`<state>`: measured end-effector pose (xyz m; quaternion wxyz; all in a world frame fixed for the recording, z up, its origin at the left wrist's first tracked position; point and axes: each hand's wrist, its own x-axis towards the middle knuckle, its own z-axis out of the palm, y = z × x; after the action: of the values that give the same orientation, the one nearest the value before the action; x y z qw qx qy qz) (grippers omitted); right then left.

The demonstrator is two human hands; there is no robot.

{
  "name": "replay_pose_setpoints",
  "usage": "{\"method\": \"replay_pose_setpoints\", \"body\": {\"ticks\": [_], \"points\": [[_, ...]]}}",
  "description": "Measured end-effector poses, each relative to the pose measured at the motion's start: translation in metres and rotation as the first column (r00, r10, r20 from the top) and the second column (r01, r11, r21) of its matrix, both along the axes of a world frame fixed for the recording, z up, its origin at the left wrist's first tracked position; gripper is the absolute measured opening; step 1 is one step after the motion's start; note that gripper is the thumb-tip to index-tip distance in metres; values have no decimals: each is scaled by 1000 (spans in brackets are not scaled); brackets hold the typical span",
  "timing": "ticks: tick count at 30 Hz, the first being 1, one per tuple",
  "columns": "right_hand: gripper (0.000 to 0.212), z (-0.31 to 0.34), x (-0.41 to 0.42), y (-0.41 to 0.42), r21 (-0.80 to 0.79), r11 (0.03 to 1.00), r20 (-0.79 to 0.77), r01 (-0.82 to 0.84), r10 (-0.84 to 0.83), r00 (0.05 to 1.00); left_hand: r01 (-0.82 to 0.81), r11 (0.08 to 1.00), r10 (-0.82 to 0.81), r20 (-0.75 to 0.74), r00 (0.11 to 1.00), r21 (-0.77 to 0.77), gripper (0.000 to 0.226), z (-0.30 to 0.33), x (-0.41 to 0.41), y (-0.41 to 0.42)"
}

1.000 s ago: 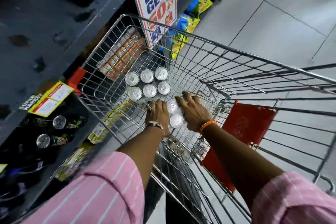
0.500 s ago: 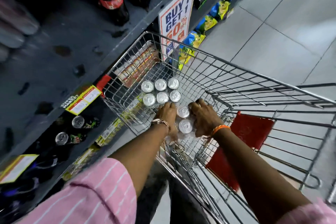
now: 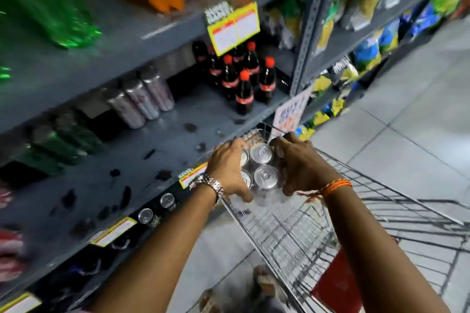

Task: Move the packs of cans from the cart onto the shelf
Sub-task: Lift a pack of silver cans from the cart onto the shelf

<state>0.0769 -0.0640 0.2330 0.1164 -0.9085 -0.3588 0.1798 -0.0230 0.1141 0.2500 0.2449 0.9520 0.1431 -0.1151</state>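
A shrink-wrapped pack of silver cans hangs in the air above the wire cart, right at the front edge of the grey shelf. My left hand grips its left side and my right hand grips its right side. Only the can tops between my hands show; the rest of the pack is hidden by my fingers. Further into the cart, part of another pack peeks out behind my hands.
On the grey shelf stand tall silver cans at the back left and dark cola bottles at the back right. Orange and green bottles fill the shelf above. Loose cans sit on the shelf below. A sale sign hangs by the shelf post.
Both hands have lifted the pack up out of the cart basket and carried it left toward the shelf edge. My view has tilted up to the shelves.
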Motion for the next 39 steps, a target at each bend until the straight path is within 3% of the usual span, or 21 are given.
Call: {"method": "replay_pose_setpoints", "body": {"ticks": [7,11,17,25,30,32,34,36,38,39], "points": [[104,55,10,101,82,990,58,-115,110,992,-206,978,202,121,972,22,99,53,-15,81],[102,53,15,158,73,978,66,-193,188,980,-296,955,292,172,941,-4,101,57,-19,126],[109,40,20,233,13,968,27,-252,251,968,-372,926,377,161,912,-60,83,48,-25,179],[102,27,21,274,36,962,-12,-272,272,962,-416,908,419,90,904,-42,98,18,-22,224],[119,32,25,271,-31,957,-49,-290,288,956,-359,933,358,-56,932,-3,129,21,-22,226],[130,35,32,254,8,970,-74,-242,242,967,-381,924,381,25,924,21,131,29,-25,212],[136,40,40,221,107,978,-79,-180,189,979,-466,885,440,293,849,20,105,33,-31,189],[135,38,49,179,209,970,-88,-121,142,986,-553,825,513,571,641,-120,69,30,-36,155],[130,24,58,135,287,957,-136,-37,79,988,-505,802,573,651,499,-319,47,19,-37,113],[127,13,62,114,314,949,-172,17,40,984,-461,799,593,631,501,-386,41,12,-33,92]]}}
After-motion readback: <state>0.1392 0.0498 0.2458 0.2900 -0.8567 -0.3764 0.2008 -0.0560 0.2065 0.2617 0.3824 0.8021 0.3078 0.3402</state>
